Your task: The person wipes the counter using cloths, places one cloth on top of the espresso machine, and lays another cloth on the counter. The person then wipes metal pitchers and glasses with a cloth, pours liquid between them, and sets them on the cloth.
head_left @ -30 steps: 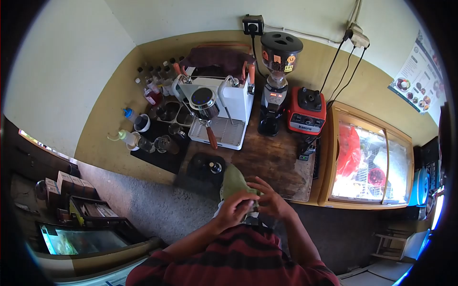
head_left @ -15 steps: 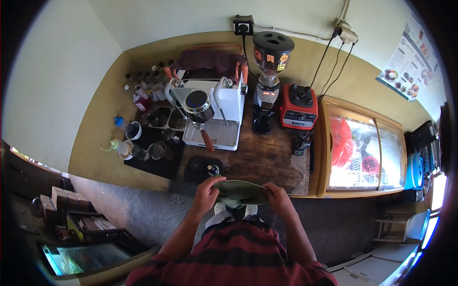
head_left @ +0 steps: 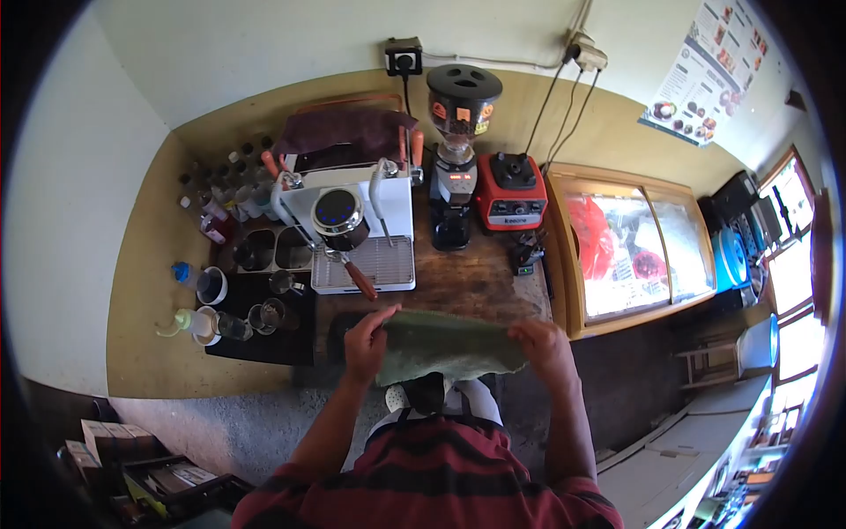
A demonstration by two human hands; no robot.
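Left hand (head_left: 366, 344): you pinch the green cloth (head_left: 449, 342) at its left end.
Right hand (head_left: 545, 346): you pinch the opposite end, apparently to stretch its top edge.
Cloth: before you, at the near edge of the surface (head_left: 467, 286) (lower edge loose).
Grinder (head_left: 454, 181), blender (head_left: 511, 194): set far back, probably for the wall sockets (head_left: 586, 55).

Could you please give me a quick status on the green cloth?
Left hand and right hand each gripping the green cloth. Cloth spread out between them. Nothing visibly in its way.

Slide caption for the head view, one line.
Left hand and right hand hold a green cloth spread near an espresso machine.
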